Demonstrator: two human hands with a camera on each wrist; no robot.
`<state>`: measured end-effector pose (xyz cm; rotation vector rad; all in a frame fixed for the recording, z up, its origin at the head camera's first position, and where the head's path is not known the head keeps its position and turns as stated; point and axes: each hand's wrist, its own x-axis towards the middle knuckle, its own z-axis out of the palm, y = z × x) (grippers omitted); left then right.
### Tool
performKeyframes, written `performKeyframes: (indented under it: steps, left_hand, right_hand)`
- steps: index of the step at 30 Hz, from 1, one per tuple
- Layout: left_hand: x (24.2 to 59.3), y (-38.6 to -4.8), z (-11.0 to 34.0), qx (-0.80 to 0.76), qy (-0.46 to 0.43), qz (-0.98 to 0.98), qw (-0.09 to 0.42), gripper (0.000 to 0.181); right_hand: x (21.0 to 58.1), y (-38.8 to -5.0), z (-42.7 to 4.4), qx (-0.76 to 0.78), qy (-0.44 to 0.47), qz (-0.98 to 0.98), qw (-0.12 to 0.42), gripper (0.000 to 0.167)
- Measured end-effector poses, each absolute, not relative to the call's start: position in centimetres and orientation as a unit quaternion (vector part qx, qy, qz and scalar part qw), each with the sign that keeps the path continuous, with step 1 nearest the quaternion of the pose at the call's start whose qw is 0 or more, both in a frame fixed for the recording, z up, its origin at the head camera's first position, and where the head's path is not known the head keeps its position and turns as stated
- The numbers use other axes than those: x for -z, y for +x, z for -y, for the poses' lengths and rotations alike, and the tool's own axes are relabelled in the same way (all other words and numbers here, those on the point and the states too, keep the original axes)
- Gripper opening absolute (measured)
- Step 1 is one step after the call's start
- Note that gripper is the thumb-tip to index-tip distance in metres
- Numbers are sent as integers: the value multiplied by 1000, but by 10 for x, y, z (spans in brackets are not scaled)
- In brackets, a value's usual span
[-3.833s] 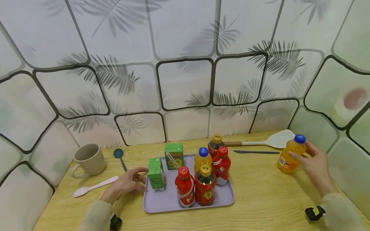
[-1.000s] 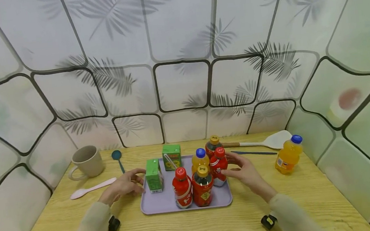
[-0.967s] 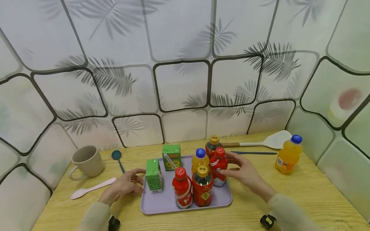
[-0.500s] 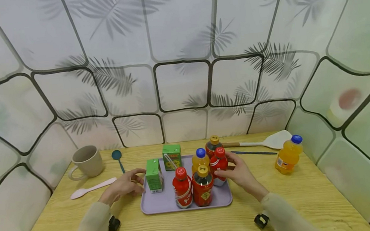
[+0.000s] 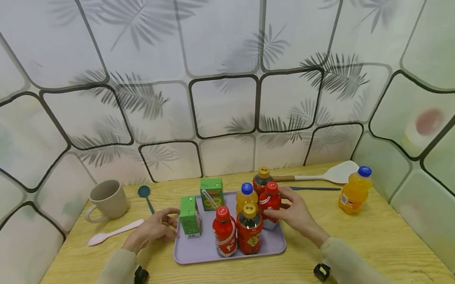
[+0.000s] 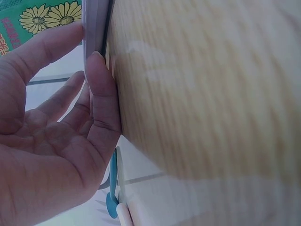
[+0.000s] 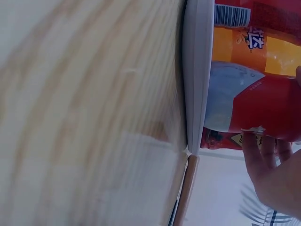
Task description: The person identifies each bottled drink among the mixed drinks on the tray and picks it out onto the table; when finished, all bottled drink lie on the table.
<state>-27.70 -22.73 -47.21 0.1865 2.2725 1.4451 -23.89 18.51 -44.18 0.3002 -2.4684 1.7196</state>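
Observation:
A lilac tray (image 5: pixel 205 250) carries several drinks. My right hand (image 5: pixel 298 218) grips a red plastic bottle (image 5: pixel 270 201) at the tray's right side, thumb in front and fingers behind; the right wrist view shows the fingertips against this bottle's red label (image 7: pixel 268 106). My left hand (image 5: pixel 153 228) touches the tray's left edge with loosely bent fingers. Its fingertips meet the tray rim (image 6: pixel 94 28) in the left wrist view. Crowded round the gripped bottle are an orange juice bottle (image 5: pixel 246 196), a gold-capped dark drink bottle (image 5: pixel 250 232), another behind (image 5: pixel 263 181) and a second red bottle (image 5: pixel 225 235).
Two green drink cartons stand left, one carton (image 5: pixel 190 217) inside the tray, another carton (image 5: pixel 212 193) at its back edge. A mug (image 5: pixel 109 200), pink spoon (image 5: pixel 114 231) and blue spoon (image 5: pixel 145 194) lie left. Right are a spatula (image 5: pixel 341 172), a dark knife (image 5: pixel 315 188) and an orange juice bottle (image 5: pixel 353 193).
My right hand has let go of the orange juice bottle, which stands at the right, and has moved left to the red bottle. Its thumb has closed onto the bottle. My left hand stays put.

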Motion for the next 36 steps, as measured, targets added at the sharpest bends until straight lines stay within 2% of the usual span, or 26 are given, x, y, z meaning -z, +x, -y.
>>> performKeyframes:
  steps: [5, 28, 36]
  left_hand:
    - [472, -276, 226, -523, 70, -820, 219, 74]
    - [472, -276, 227, -516, 59, -827, 214, 73]
    - [472, -277, 227, -524, 60, -821, 221, 73]
  right_hand:
    - [459, -249, -193, -575, 90, 809, 75, 64]
    - [449, -244, -231, -570, 69, 810, 123, 60]
    - [452, -233, -254, -564, 49, 816, 118, 61]
